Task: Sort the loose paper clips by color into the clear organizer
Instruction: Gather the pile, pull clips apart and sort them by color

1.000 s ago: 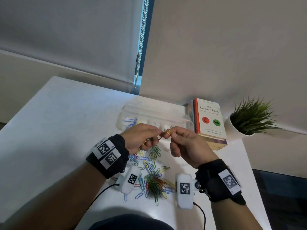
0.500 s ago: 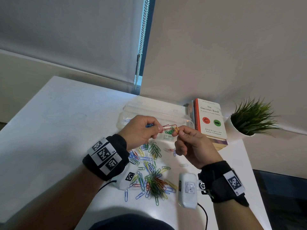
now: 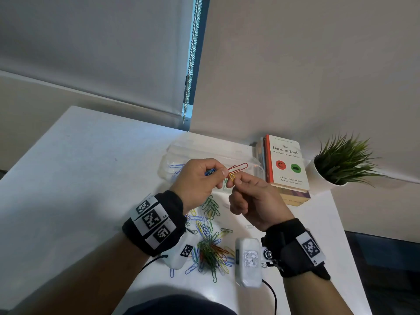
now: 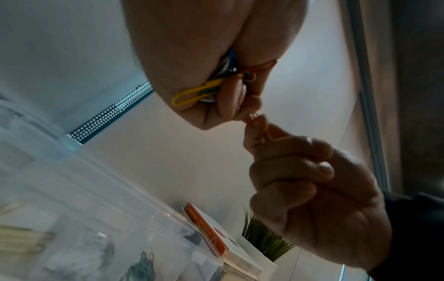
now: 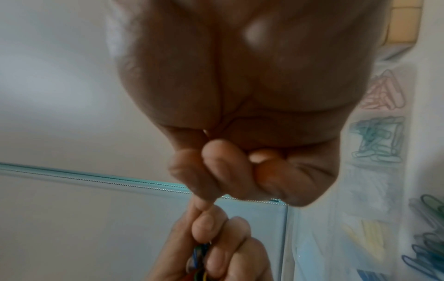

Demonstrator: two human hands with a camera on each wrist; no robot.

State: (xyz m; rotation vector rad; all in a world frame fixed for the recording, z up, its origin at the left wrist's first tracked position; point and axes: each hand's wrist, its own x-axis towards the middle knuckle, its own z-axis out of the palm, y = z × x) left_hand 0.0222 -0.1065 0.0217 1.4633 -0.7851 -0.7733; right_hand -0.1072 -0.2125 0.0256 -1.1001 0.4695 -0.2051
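Raised since the earlier frame, a red clip (image 3: 237, 168) and other clips are pinched in the left hand (image 3: 197, 178); a yellow clip (image 3: 232, 177) is pinched by the right hand (image 3: 254, 201). Some clips are sorted in the clear organizer (image 3: 204, 151); a pile (image 3: 211, 253) is left on the table (image 3: 79, 178).

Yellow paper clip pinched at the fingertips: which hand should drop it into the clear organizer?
Right hand: it alone pinches the yellow paper clip, while the left hand grips a mixed bundle.
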